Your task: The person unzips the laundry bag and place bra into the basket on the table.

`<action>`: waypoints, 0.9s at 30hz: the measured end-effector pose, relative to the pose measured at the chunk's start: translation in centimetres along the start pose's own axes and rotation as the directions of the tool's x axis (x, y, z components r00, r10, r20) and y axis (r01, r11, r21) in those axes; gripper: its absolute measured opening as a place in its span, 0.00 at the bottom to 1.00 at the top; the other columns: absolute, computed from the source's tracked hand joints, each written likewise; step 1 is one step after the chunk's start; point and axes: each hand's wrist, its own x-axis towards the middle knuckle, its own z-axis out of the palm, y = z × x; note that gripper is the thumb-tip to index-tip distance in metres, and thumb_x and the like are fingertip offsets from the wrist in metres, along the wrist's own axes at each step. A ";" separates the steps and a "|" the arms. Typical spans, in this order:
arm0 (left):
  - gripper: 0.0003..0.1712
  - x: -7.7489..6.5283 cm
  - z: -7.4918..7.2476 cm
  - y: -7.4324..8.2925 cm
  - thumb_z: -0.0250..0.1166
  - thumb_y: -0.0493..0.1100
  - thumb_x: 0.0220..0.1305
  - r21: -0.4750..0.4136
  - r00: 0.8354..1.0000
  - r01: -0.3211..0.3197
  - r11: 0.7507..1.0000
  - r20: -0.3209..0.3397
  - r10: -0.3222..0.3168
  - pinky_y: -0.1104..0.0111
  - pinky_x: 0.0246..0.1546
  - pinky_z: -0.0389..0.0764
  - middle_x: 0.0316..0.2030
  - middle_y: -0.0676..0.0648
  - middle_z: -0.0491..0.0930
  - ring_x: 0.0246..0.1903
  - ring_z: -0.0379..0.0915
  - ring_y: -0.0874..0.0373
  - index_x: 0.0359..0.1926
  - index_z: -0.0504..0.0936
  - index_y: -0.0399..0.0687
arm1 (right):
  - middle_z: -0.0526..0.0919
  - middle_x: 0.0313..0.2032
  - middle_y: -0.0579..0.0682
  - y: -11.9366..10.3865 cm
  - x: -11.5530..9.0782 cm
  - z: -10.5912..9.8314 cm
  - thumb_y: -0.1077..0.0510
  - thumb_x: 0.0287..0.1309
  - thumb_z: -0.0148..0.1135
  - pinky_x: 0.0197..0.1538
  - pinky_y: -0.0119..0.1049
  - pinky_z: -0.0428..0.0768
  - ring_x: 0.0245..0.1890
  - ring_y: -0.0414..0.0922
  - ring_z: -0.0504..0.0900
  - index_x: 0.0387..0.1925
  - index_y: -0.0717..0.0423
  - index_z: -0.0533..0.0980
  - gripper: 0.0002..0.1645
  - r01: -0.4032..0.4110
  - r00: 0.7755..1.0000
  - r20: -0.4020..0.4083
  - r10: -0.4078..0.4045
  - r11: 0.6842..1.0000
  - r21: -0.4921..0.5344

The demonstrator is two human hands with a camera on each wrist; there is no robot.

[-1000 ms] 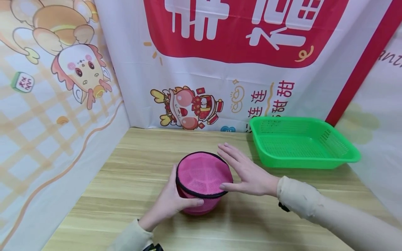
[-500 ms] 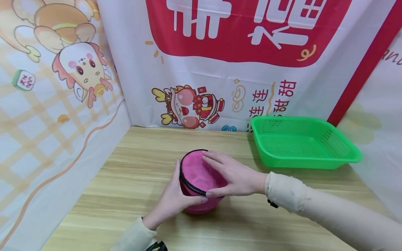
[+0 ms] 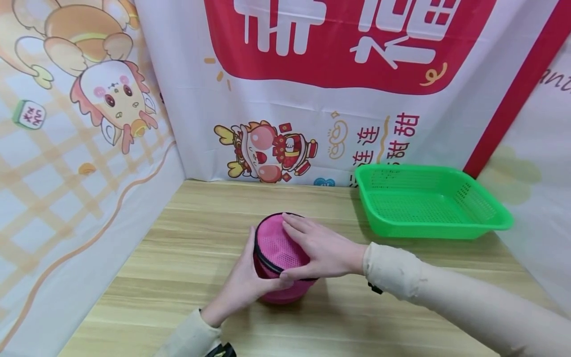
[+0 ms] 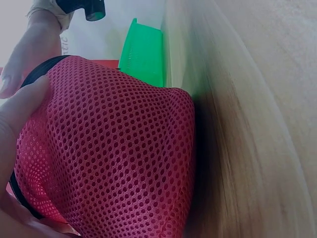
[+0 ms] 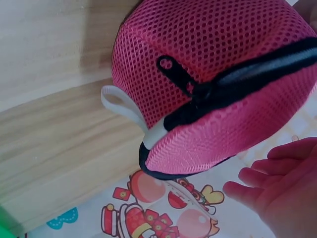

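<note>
A round pink mesh laundry bag (image 3: 278, 243) with a black zipper around its top stands on the table. My left hand (image 3: 245, 277) grips its left side, thumb across the front below the zipper. In the left wrist view, the left thumb (image 4: 25, 106) lies against the mesh (image 4: 119, 148). My right hand (image 3: 323, 250) lies over the right part of the lid, fingers extended, its thumb close to the left thumb. The right wrist view shows the zipper pull (image 5: 176, 74) hanging on the bag's side, near a white fabric loop (image 5: 121, 104). Those right fingers (image 5: 247, 191) look loosely straight.
A green plastic basket (image 3: 428, 231) stands at the back right of the wooden table (image 3: 196, 223). Printed cloth (image 3: 192, 99) hangs behind the table, and more patterned cloth (image 3: 58, 198) covers the left side.
My right hand has moved left from the bag's right edge to over its lid, mostly in the first half second. The left hand keeps its grip, and the bag has turned slightly.
</note>
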 end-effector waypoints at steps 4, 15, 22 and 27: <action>0.80 0.0 -0.1 0.0 0.80 0.65 0.38 0.034 1.000 -0.019 0.999 0.006 0.019 0.52 0.69 0.51 0.76 0.51 0.43 0.72 0.45 0.56 0.78 0.30 0.59 | 0.51 0.75 0.53 -0.2 0.2 0.4 0.15 0.50 0.45 0.71 0.48 0.55 0.74 0.49 0.49 0.75 0.58 0.54 0.66 -0.003 1.000 0.025 0.003 1.000 -0.007; 0.77 0.2 -0.3 -0.2 0.80 0.63 0.40 0.010 0.995 -0.096 0.995 0.021 0.096 0.53 0.69 0.50 0.76 0.51 0.44 0.71 0.46 0.57 0.78 0.33 0.65 | 0.55 0.74 0.55 -0.1 0.2 1.3 0.16 0.53 0.44 0.70 0.47 0.59 0.73 0.49 0.53 0.75 0.59 0.56 0.64 0.002 1.000 0.012 -0.002 1.000 0.005; 0.77 0.3 -0.4 0.0 0.83 0.59 0.38 -0.024 0.992 -0.124 0.992 0.025 0.124 0.55 0.68 0.54 0.72 0.49 0.55 0.68 0.55 0.57 0.78 0.36 0.64 | 0.56 0.73 0.54 0.1 0.1 1.3 0.18 0.58 0.40 0.70 0.46 0.59 0.73 0.49 0.53 0.75 0.59 0.56 0.60 -0.020 0.999 0.027 0.018 0.998 0.059; 0.75 -0.1 -0.6 1.4 0.84 0.51 0.40 -0.054 0.990 -0.133 0.990 0.037 0.135 0.56 0.67 0.56 0.71 0.47 0.59 0.66 0.59 0.55 0.78 0.38 0.57 | 0.56 0.73 0.54 0.2 0.1 1.3 0.20 0.60 0.41 0.70 0.45 0.59 0.73 0.49 0.53 0.75 0.58 0.56 0.57 -0.024 0.999 0.028 0.022 0.997 0.077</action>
